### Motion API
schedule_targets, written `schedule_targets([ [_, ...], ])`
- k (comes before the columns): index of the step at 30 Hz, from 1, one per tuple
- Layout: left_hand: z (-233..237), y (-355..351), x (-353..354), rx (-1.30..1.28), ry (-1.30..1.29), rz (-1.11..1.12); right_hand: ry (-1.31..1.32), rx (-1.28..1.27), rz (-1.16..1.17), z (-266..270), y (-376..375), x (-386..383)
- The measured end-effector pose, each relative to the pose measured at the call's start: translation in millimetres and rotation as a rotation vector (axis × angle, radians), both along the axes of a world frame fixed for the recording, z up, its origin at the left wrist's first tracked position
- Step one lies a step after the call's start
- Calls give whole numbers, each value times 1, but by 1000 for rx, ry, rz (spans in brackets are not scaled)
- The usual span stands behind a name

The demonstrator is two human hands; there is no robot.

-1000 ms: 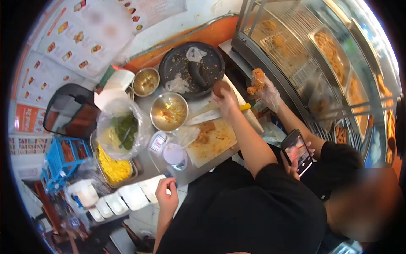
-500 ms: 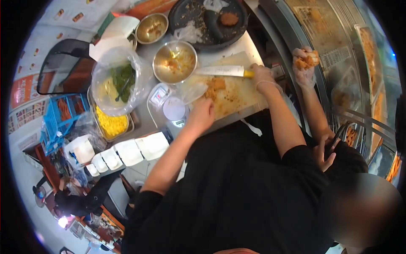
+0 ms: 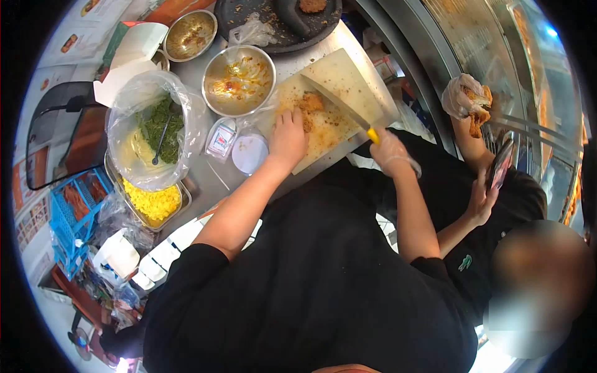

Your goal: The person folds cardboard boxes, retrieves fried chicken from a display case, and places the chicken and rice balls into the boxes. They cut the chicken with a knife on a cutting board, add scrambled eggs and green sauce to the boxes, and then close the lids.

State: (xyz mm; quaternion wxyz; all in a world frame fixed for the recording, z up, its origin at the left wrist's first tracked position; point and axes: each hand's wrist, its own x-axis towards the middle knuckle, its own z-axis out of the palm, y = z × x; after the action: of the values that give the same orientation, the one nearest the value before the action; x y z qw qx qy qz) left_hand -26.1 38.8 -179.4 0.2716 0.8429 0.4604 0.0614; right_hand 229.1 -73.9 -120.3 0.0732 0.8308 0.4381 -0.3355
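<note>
My right hand (image 3: 392,153), in a clear glove, grips the yellow handle of a knife (image 3: 339,104). The blade lies diagonally over the cutting board (image 3: 341,64), above and beside a piece of fried food (image 3: 313,102) and scattered crumbs. My bare left hand (image 3: 290,137) rests at the board's left edge, fingers slightly apart and close to the food; whether the fingertips touch it is unclear. Left of the board stands a metal bowl (image 3: 239,81) with orange and yellow sauce residue.
A scale (image 3: 250,153), a plastic-lined container of greens (image 3: 163,127) and a yellow-food tray (image 3: 149,202) stand left. A black pan (image 3: 283,31) is at the back. On the right, a co-worker holds fried food (image 3: 477,109) in a gloved hand and a phone (image 3: 500,165).
The knife has turned from roughly level to diagonal, its handle now nearer me. My left hand's fingers have spread from a closed curl. The co-worker's phone has come into clearer view.
</note>
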Motion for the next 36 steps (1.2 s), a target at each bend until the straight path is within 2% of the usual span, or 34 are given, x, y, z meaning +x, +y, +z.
schedule_targets([
  [1,-2,3,-1,-9,11,-7,11,45,-5,-12,-23,-2],
  [3,0,8,-2,-13,14,-15,-5,-6,-21,-5,-51,-18],
  [5,7,10,-4,-45,106,43,16,-15,-75,-1,-77,-31],
  [9,3,18,-1,-51,127,106,41,57,-172,-18,-124,-49],
  [12,-1,21,-1,15,110,40,70,109,-223,-28,-147,-53],
  [14,1,22,2,99,65,-104,93,149,-284,-34,-162,-54],
  [17,-4,18,7,139,51,-196,141,251,-394,-39,-170,-52],
  [20,0,10,13,123,79,-196,22,207,-422,-29,-148,-50],
  [22,0,6,14,113,57,-136,67,214,-398,-18,-116,-47],
  [26,8,9,12,89,-14,-4,5,223,-115,-10,-49,-34],
  [30,1,24,1,114,-31,-84,64,244,7,-27,-16,-17],
  [32,-4,21,-3,225,-22,-371,46,176,78,-26,-10,-16],
  [36,-15,6,8,54,-78,-259,75,105,68,0,4,-18],
])
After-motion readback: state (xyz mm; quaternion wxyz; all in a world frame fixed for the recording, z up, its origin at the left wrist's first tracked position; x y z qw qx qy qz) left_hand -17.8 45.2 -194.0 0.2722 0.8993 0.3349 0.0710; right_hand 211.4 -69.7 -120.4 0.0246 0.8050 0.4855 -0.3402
